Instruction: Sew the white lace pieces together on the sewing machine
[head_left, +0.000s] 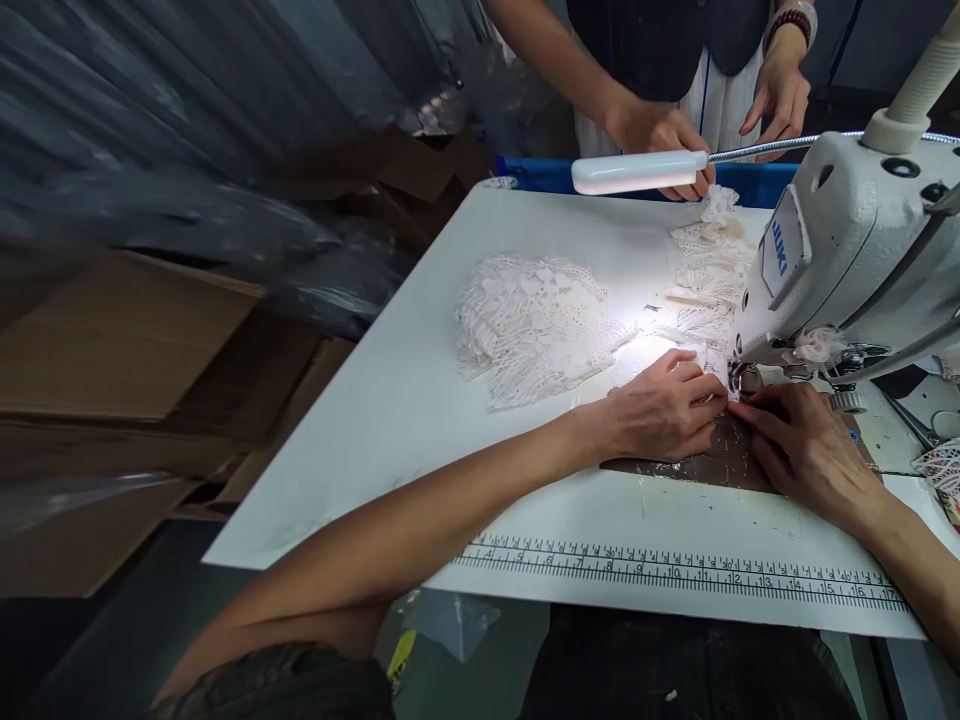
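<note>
So the step in hand looks like stitching at the sewing machine (832, 230), or at least lining lace up for it. Taking the presser foot (735, 378) as the middle of the clock: the white lace strip (705, 285) runs back from there toward 12, kinda ruffled, with its near end right by the foot. A loose lace pile (532, 325) sits on the worktop (375, 450) around 9 to 10.

The left hand (667, 410) is at about 8, palm down, fingers curled in close together beside the foot. The right hand (814, 450) is at about 4, thumb and forefinger aimed at the same spot. Can't tell if either one is actually pinching the lace or just pressing it, since the fingertips crowd in too tight there.

If you ask me, the next move calls for small, even guiding: lace flat, edge lined up, fingertips just clear of the foot. That ruffled stretch could bunch up if it's pushed. Also, a co-worker's hand (664, 130) is near the far end of the strip, around 11, so I'd avoid any tugging from that side.
</note>
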